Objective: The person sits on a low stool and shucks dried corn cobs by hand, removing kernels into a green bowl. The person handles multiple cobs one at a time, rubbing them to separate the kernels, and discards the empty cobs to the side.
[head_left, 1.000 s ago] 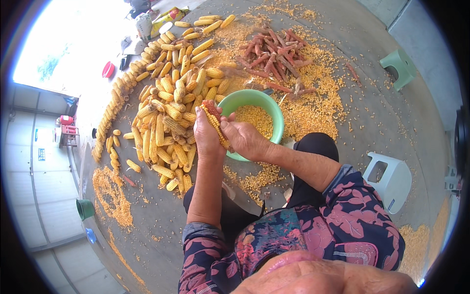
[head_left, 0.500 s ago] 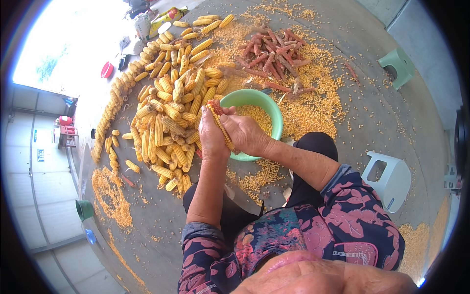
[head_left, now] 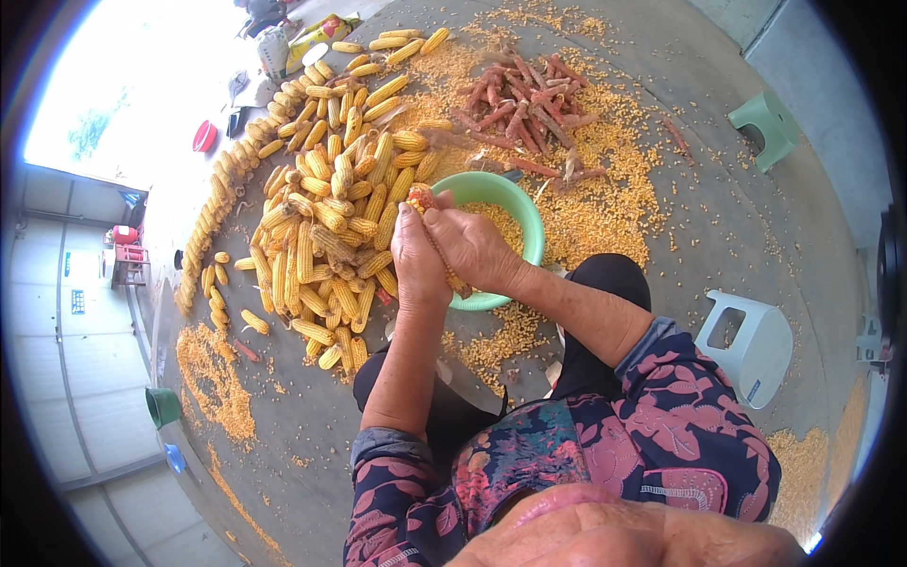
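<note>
By the left hand (head_left: 419,263) and right hand (head_left: 477,250), fingers closed around it, the cob (head_left: 421,197) is gripped near the left rim of the basin (head_left: 532,217). It should be kept above the basin, so that kernels (head_left: 498,224) are caught; beyond the basin, bare cobs (head_left: 532,106) are piled.

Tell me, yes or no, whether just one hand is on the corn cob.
No, the left hand and the right hand both grip the corn cob.

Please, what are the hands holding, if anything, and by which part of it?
One ear of corn: the left hand and the right hand grip it along its middle, with both ends showing.
</note>
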Demonstrator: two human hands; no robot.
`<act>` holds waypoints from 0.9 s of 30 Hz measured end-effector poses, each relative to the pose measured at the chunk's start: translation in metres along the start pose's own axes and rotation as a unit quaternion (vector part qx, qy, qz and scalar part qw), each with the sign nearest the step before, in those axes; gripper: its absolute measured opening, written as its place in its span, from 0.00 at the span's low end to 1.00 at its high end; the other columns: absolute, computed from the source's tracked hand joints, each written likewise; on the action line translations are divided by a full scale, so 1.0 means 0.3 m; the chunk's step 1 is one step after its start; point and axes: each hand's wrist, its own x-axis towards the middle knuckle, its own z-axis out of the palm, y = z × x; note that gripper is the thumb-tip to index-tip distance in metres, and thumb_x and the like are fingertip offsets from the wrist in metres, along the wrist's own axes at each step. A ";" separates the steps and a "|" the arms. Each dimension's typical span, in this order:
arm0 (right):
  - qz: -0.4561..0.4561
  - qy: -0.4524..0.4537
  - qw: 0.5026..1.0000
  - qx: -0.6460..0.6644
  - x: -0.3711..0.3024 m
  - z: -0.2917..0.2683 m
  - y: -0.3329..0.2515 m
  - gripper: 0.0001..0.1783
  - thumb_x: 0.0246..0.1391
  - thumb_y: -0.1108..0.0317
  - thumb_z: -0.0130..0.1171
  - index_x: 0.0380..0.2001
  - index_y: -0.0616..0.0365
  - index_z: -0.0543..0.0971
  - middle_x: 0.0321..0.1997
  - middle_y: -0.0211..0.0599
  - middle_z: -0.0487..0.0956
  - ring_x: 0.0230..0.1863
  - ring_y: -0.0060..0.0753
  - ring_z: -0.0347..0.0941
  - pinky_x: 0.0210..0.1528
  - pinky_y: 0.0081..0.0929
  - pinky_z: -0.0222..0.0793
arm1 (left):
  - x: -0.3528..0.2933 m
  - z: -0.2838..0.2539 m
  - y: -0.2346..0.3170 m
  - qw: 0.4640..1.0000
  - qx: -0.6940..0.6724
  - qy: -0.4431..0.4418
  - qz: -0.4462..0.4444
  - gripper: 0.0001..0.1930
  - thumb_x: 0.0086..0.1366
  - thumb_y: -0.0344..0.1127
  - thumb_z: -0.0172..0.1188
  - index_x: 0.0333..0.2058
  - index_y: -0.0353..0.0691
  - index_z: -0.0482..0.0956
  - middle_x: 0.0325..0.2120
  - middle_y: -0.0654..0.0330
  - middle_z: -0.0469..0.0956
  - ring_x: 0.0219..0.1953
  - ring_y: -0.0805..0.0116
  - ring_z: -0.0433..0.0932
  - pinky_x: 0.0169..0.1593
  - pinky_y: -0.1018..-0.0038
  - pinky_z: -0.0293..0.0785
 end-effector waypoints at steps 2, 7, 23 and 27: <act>0.004 -0.006 1.000 0.000 0.002 -0.003 -0.001 0.30 0.71 0.47 0.45 0.38 0.68 0.81 0.26 0.52 0.81 0.34 0.50 0.83 0.39 0.39 0.75 | -0.001 -0.004 -0.001 1.000 -0.005 -0.001 -0.004 0.26 0.80 0.48 0.35 0.55 0.30 0.73 0.48 0.52 0.79 0.50 0.64 0.77 0.58 0.68 0.72; -0.029 0.025 0.999 0.002 0.003 0.015 0.035 0.29 0.73 0.50 0.44 0.36 0.69 0.80 0.25 0.54 0.80 0.34 0.53 0.82 0.39 0.41 0.73 | 0.003 -0.009 -0.011 1.000 -0.017 -0.004 0.001 0.26 0.80 0.48 0.35 0.54 0.30 0.73 0.47 0.52 0.79 0.49 0.64 0.77 0.58 0.68 0.73; 0.024 -0.019 0.999 0.033 -0.010 0.011 -0.023 0.32 0.69 0.44 0.47 0.43 0.69 0.80 0.30 0.47 0.83 0.36 0.38 0.83 0.41 0.34 0.75 | -0.012 -0.005 0.008 1.000 -0.002 0.009 -0.009 0.28 0.80 0.50 0.34 0.54 0.30 0.73 0.47 0.51 0.79 0.48 0.64 0.78 0.57 0.67 0.73; 0.003 -0.028 0.999 0.022 -0.003 0.005 0.008 0.28 0.71 0.50 0.45 0.42 0.69 0.79 0.31 0.47 0.81 0.37 0.38 0.81 0.43 0.34 0.74 | -0.014 0.009 0.003 0.999 0.003 0.031 0.007 0.27 0.80 0.48 0.33 0.52 0.30 0.73 0.45 0.50 0.80 0.46 0.61 0.79 0.56 0.65 0.75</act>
